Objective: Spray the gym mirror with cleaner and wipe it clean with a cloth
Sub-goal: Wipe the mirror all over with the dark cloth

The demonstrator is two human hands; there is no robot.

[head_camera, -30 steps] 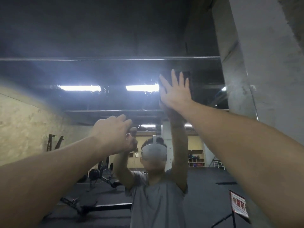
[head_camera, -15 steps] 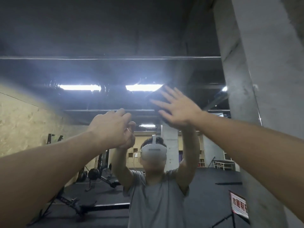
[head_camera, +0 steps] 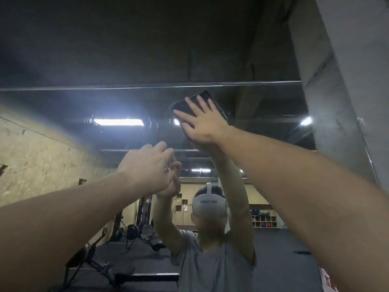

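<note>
The gym mirror [head_camera: 63,106] fills the view in front of me, and its top edge runs across above my hands. My right hand [head_camera: 203,125] lies flat with spread fingers on a dark cloth [head_camera: 181,105], pressing it against the glass high up. Lower and to the left, my left hand [head_camera: 145,165] is held up at the glass with its fingers curled. Nothing shows in its grip. My own reflection meets both hands. No spray bottle is in view.
A grey concrete pillar [head_camera: 347,81] borders the mirror on the right. The glass reflects ceiling lights, a chipboard wall, exercise machines on a dark floor and storage shelves. A red and white sign [head_camera: 330,281] shows at the lower right.
My right hand slid the cloth down and right, then up and left, so more of the cloth now shows above my fingers. My left hand stayed almost in place.
</note>
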